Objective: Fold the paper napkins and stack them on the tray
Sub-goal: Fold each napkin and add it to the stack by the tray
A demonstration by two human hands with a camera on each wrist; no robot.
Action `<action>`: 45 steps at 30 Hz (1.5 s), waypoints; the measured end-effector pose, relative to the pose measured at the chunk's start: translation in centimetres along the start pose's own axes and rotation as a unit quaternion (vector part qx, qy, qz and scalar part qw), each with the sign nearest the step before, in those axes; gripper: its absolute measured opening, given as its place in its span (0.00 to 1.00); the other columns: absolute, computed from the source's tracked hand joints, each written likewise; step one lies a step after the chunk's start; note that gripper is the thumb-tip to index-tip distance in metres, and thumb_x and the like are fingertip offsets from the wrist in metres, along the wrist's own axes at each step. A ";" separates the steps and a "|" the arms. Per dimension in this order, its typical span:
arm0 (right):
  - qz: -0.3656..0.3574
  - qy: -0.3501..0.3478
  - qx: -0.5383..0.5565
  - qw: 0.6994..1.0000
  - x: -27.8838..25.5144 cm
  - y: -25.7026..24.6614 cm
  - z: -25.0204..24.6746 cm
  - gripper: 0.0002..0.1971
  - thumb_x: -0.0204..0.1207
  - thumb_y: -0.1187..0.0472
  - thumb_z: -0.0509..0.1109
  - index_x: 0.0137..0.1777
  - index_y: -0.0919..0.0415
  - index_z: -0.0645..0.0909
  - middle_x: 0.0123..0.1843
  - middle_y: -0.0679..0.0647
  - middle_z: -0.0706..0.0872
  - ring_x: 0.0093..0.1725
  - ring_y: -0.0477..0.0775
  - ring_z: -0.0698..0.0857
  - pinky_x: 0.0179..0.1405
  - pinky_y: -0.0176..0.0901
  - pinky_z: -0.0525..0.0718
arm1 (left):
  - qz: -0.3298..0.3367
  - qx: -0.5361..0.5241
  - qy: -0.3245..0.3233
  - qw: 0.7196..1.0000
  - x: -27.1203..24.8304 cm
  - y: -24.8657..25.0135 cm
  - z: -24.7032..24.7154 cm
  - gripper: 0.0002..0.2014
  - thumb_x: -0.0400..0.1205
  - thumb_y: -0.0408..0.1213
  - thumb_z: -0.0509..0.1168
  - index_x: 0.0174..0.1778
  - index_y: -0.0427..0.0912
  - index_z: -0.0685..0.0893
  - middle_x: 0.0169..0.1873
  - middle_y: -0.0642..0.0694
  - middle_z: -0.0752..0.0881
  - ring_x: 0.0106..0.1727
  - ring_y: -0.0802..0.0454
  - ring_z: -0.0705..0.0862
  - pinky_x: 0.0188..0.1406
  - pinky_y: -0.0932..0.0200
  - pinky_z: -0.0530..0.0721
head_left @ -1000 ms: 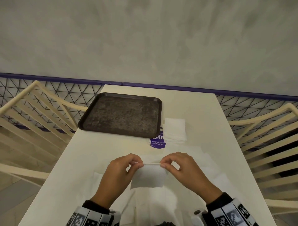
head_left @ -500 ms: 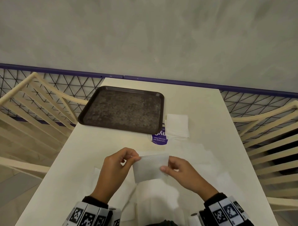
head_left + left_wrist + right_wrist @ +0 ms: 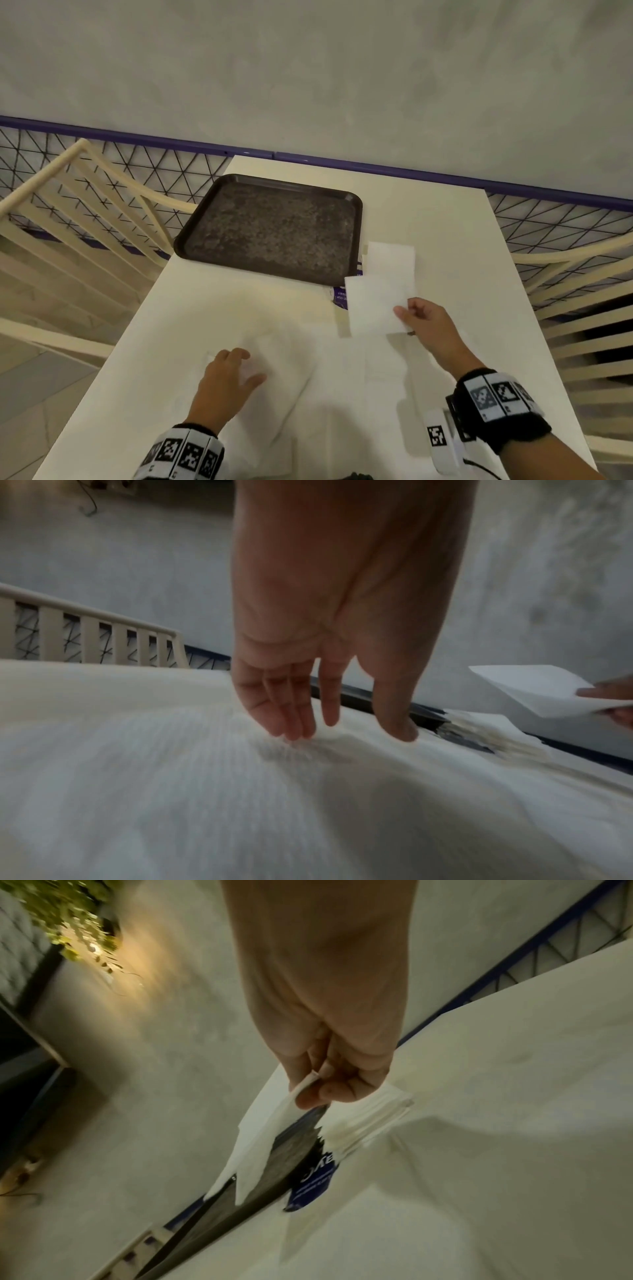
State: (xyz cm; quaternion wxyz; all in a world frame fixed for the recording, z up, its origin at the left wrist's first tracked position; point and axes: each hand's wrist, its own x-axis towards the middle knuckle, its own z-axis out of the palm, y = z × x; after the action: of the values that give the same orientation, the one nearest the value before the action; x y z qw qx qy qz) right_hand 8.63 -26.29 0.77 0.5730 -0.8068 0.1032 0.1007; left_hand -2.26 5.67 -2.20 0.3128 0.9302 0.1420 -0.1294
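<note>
My right hand (image 3: 407, 313) pinches a folded white napkin (image 3: 373, 305) by its near right corner and holds it above the table, just in front of the napkin pack (image 3: 390, 265). In the right wrist view the folded napkin (image 3: 260, 1139) hangs from thumb and fingers (image 3: 308, 1096). My left hand (image 3: 239, 366) lies with fingers straight on an unfolded napkin (image 3: 281, 370) spread on the near table; its fingertips (image 3: 294, 731) touch the paper. The dark brown tray (image 3: 270, 229) stands bare at the far left of the table.
A purple-labelled wrapper (image 3: 339, 294) lies under the pack beside the tray's near right corner. More loose white napkins (image 3: 376, 394) cover the near table (image 3: 212, 301). Cream slatted chairs (image 3: 85, 212) flank both sides; a mesh fence with a purple rail (image 3: 376, 168) runs behind.
My left hand has let go of the folded napkin and dropped onto the spread napkins. My right hand has carried the folded napkin forward and right, toward the pack by the tray.
</note>
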 end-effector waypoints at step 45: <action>-0.053 -0.224 0.088 0.969 -6.9 -5.4 5.4 0.08 0.78 0.64 0.68 0.54 0.58 0.86 0.47 0.50 0.92 0.45 0.48 0.89 0.47 0.42 0.83 | 0.130 -0.293 -0.023 0.947 -3.3 8.4 -5.3 0.19 0.77 0.53 0.64 0.41 0.37 0.80 0.37 0.31 0.80 0.37 0.47 0.78 0.39 0.55 0.79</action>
State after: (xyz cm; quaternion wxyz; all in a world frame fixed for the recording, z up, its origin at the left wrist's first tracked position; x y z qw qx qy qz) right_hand 3.29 -19.10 5.80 0.6547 -0.7146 -0.0624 0.2384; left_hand -1.59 1.94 7.54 0.5884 0.8050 0.0443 -0.0615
